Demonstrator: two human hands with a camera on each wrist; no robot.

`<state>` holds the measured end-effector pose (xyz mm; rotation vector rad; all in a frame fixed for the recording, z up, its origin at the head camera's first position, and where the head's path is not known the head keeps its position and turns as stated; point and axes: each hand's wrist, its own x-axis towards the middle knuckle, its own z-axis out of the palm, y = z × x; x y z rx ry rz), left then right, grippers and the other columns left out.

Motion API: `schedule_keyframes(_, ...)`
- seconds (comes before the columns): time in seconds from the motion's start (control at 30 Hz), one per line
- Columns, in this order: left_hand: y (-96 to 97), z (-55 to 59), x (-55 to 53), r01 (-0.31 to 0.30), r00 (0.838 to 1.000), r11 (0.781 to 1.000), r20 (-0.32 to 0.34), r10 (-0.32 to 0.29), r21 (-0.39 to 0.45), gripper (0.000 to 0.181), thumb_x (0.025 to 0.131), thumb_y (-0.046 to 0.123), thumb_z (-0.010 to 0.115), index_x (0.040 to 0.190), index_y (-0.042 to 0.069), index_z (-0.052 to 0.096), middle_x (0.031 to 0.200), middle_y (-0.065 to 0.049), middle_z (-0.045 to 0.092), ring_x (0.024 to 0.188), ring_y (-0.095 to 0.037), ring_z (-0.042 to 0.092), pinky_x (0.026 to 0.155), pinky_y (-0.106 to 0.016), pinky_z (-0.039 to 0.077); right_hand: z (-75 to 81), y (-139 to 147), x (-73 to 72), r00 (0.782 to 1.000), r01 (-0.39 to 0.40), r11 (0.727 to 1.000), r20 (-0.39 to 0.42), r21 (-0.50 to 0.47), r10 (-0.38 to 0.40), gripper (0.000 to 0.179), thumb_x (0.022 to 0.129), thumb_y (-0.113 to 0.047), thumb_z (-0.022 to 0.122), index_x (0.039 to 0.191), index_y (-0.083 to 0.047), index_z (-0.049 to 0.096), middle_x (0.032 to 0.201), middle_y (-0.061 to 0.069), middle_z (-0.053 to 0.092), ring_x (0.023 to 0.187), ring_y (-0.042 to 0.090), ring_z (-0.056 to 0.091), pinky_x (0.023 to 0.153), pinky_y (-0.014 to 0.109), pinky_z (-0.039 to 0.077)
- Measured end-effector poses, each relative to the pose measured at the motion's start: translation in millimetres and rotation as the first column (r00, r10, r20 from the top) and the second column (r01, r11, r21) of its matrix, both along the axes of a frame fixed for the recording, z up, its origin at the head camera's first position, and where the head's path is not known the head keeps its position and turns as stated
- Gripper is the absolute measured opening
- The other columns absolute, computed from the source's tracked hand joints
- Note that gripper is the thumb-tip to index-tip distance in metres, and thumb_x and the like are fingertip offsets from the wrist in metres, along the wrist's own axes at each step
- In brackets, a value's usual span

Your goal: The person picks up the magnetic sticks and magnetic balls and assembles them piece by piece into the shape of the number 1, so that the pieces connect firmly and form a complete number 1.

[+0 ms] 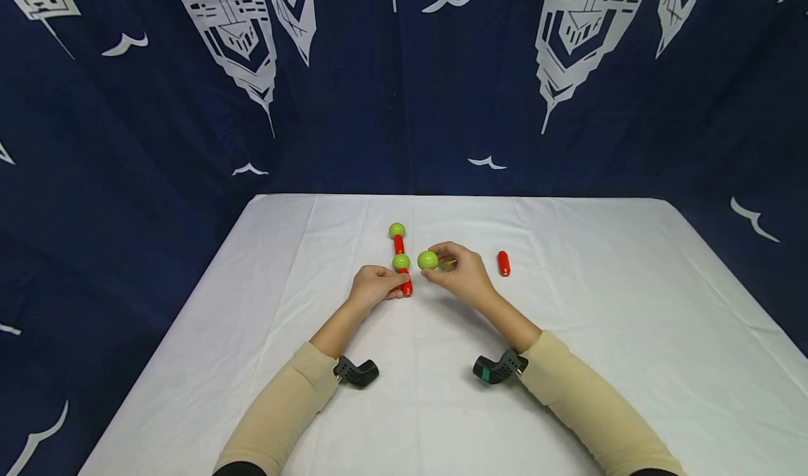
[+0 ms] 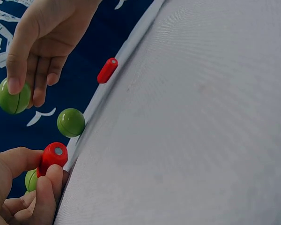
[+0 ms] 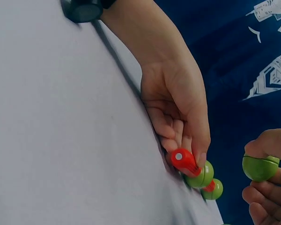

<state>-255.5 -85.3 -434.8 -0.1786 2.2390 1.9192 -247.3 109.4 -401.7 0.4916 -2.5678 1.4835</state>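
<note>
In the head view, a chain of green balls and red rods runs away from me at mid-table. My left hand (image 1: 377, 287) pinches the near red rod (image 1: 407, 288), whose free end shows a silver disc in both wrist views. That rod meets a green ball (image 1: 400, 261); beyond it come another red rod (image 1: 398, 244) and the far green ball (image 1: 397, 230). Just right of the chain, my right hand (image 1: 463, 273) pinches a separate green ball (image 1: 427, 260) between thumb and fingers, apart from the chain.
Another green ball (image 2: 71, 123) lies on the table, mostly hidden behind the right hand in the head view. A loose red rod (image 1: 503, 263) rests to the right of that hand. White cloth (image 1: 631, 322) covers the table, with a dark blue patterned curtain (image 1: 410, 111) behind.
</note>
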Motion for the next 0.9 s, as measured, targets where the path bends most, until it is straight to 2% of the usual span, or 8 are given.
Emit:
schedule_keyframes(0.2,-0.6,-0.8,-0.6,0.002,1.000,1.000,-0.001,-0.002,0.010,0.019,0.084,0.012,0.076,0.084,-0.005,0.069,0.061,0.000,0.064,0.051,-0.004,0.060,0.053,-0.015,0.050,-5.4,-5.2,8.1,0.999,-0.030,0.999,0.015,-0.027,0.031,0.035,0.078,-0.009,0.079,0.110,0.000,0.067,0.098,0.010,0.069,0.092,0.023,0.063,0.076,0.032,0.052)
schedule_keyframes(0.43,-0.7,-1.7,-1.3,0.003,1.000,1.000,-0.012,-0.003,-0.001,0.019,0.085,0.012,0.075,0.086,-0.007,0.070,0.059,0.000,0.063,0.050,-0.003,0.059,0.051,-0.014,0.049,-15.2,-11.4,14.7,0.996,-0.058,0.998,0.058,-0.036,0.060,0.034,0.075,-0.007,0.079,0.105,0.001,0.066,0.096,0.008,0.068,0.090,0.023,0.064,0.076,0.032,0.054)
schedule_keyframes(0.9,-1.4,-2.1,-1.0,0.006,0.999,1.000,-0.036,-0.006,0.000,0.018,0.084,0.011,0.075,0.083,-0.006,0.071,0.058,0.001,0.063,0.051,-0.003,0.059,0.051,-0.014,0.049,-32.8,-24.5,25.3,0.985,-0.088,0.994,0.154,0.065,0.077,0.032,0.069,-0.011,0.081,0.087,-0.008,0.055,0.073,0.000,0.058,0.067,0.013,0.054,0.062,0.027,0.045)
